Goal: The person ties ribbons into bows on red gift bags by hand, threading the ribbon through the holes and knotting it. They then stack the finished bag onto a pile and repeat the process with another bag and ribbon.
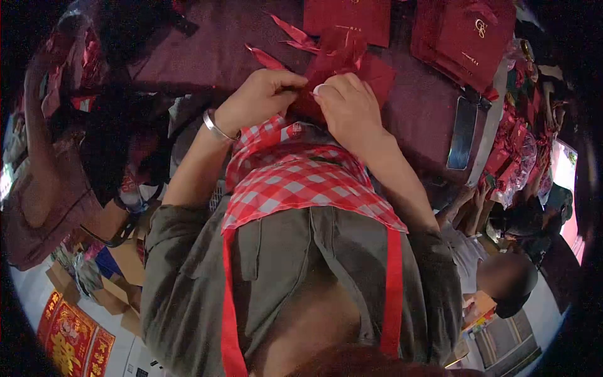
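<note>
Both hands meet over a dark red gift bag (pixel 379 74) at the table's near edge. My left hand (pixel 262 99), with a silver bangle at the wrist, is closed in a pinch at the bag's left side; what its fingertips hold is hidden. My right hand (pixel 352 110) is closed over the front of the bag, fingers curled in. A small white round piece (pixel 319 90) shows at its fingertips. Shiny red ribbon ends (pixel 292 31) spread on the cloth just beyond my left hand.
A flat red bag (pixel 348 22) lies beyond my hands. More red bags with gold print (pixel 474 44) are stacked at the right, near a dark phone (pixel 462 133). A dark red cloth (pixel 207 50) covers the table. Another person (pixel 502 283) sits at lower right.
</note>
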Tool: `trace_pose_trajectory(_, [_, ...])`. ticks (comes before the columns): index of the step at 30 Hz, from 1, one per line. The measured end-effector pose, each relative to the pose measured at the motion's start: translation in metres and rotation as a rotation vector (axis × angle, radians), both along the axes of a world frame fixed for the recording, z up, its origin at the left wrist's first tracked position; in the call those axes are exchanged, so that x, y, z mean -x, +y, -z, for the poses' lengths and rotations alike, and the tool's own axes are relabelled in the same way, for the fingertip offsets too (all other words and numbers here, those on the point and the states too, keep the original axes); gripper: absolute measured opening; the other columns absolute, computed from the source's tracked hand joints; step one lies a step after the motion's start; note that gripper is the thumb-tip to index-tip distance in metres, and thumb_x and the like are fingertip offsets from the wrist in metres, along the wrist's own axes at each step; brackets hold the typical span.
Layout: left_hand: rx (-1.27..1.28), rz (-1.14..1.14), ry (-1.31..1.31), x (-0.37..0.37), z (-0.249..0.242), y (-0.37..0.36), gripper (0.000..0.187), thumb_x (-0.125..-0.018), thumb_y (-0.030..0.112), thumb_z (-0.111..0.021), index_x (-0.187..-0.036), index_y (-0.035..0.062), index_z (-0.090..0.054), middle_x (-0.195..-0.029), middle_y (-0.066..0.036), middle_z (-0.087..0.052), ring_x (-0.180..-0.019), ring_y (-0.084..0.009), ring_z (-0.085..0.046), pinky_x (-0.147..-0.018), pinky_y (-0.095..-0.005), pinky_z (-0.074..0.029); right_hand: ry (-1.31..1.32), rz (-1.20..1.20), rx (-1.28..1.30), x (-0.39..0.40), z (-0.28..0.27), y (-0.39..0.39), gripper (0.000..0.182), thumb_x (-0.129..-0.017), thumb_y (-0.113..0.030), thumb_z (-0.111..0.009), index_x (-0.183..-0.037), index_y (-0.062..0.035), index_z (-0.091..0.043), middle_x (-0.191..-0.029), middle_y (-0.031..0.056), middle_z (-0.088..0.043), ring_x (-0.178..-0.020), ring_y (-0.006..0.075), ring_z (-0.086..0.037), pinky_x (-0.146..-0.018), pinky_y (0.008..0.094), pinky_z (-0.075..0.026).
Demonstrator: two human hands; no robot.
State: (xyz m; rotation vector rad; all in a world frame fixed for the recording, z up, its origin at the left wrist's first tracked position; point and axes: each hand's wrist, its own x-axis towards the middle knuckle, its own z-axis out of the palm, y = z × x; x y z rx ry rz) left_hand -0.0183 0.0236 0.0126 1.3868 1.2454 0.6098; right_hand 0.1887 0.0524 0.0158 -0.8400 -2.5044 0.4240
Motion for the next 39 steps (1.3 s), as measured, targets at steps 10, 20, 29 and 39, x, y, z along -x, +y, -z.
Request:
trace_pose_trajectory(10, [-0.575,0.123,0.361,-0.006,-0.004,0.014,0.018,-0.071,0.003,-0.06,-0.089,0.0002,-0.063,-0.082,-0.017,-0.059,-0.081,-0.0342,-0.058,-0.071,-0.0395,-0.047,0.133,0.018,-0.106,-0.001,0.025,0.0,0.025,-0.072,-0.007,-0.064,-0.097,-0.0074,-0.059,-0.098,0.007,-0.057,-0.091,0.0283,-0.052,-0.076,0.0398,-0.043])
trace_pose_trajectory(20, [-0.559,0.274,0.496,0.013,-0.009,0.018,0.01,-0.076,0.011,-0.061,-0.083,0.0034,-0.061,-0.082,-0.011,-0.057,-0.078,-0.0316,-0.058,-0.067,-0.0396,-0.047,0.039,0.105,-0.087,-0.01,0.022,-0.01,0.043,-0.071,-0.016,-0.071,-0.111,-0.0073,-0.058,-0.114,0.011,-0.05,-0.105,0.0345,-0.044,-0.089,0.0462,-0.038])
trace_pose_trajectory(29, [-0.613,0.278,0.505,0.039,-0.011,0.015,0.01,-0.075,0.011,-0.061,-0.08,0.0034,-0.06,-0.08,-0.011,-0.056,-0.077,-0.0312,-0.058,-0.066,-0.0393,-0.047,-0.031,0.121,-0.089,-0.014,0.016,-0.008,0.049,-0.068,-0.031,-0.073,-0.11,-0.0095,-0.059,-0.107,0.0087,-0.048,-0.102,0.0303,-0.044,-0.086,0.0473,-0.036])
trace_pose_trajectory(39, [-0.747,0.047,0.68,0.08,-0.022,0.009,0.008,-0.075,0.013,-0.065,-0.077,0.0051,-0.064,-0.08,-0.008,-0.062,-0.079,-0.029,-0.059,-0.071,-0.037,-0.047,-0.135,0.048,-0.074,-0.009,0.015,-0.007,0.051,-0.072,-0.027,-0.07,-0.12,-0.0152,-0.055,-0.127,0.0061,-0.045,-0.119,0.0307,-0.038,-0.095,0.0561,-0.032])
